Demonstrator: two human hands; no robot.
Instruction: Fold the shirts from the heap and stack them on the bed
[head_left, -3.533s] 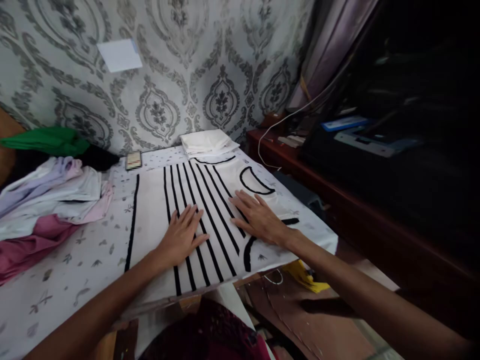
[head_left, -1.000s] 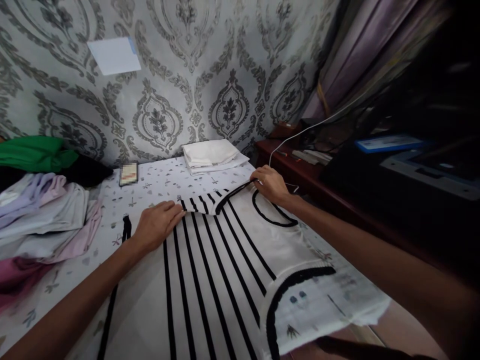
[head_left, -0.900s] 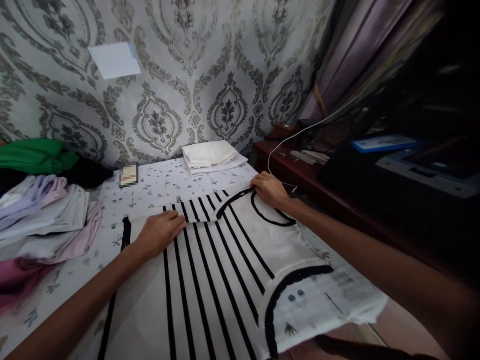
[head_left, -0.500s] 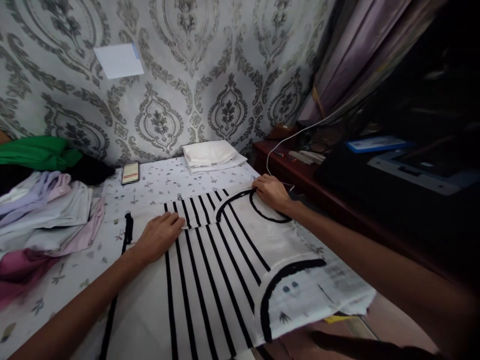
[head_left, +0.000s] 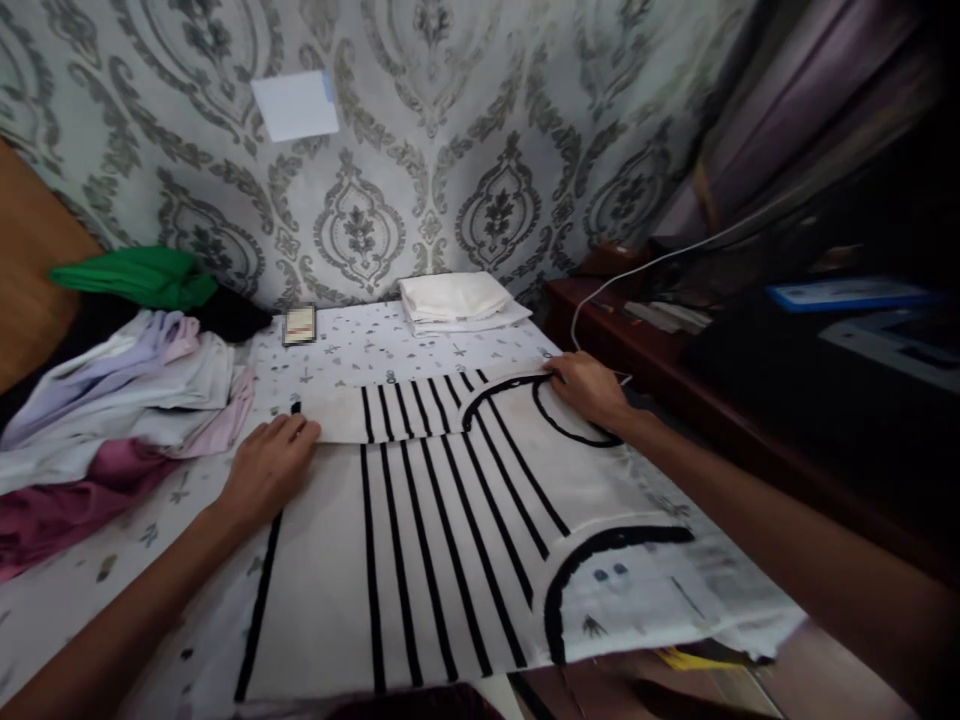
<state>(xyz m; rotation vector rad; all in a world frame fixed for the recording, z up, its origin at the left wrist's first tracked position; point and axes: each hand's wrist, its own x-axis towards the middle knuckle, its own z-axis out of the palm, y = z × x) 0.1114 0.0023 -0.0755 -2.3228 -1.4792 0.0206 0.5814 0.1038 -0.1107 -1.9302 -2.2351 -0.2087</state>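
Note:
A white sleeveless top (head_left: pixel 322 560) with black stripes and black trim lies spread on a patterned bed sheet. Its far side is folded over toward me in a long strip. My left hand (head_left: pixel 274 465) is closed at the hem end of that strip, its fingertips on the folded edge. At the other end, my right hand (head_left: pixel 589 388) has its fingers closed on the shoulder beside the black-edged neckline. The palms and thumbs are mostly hidden from above.
On the left is a heap of clothes (head_left: pixel 187 390) with a green garment (head_left: pixel 142 277) on top. A phone-like rectangle (head_left: pixel 300 326) and folded white cloth (head_left: pixel 457 300) lie near the wall. A dark red table (head_left: pixel 600 325) with a white cable (head_left: pixel 652 262) stands right.
My left hand has slid left along the folded strip to the hem end, and the strip lies flatter there. My right hand stays at the shoulder. The view has shifted left.

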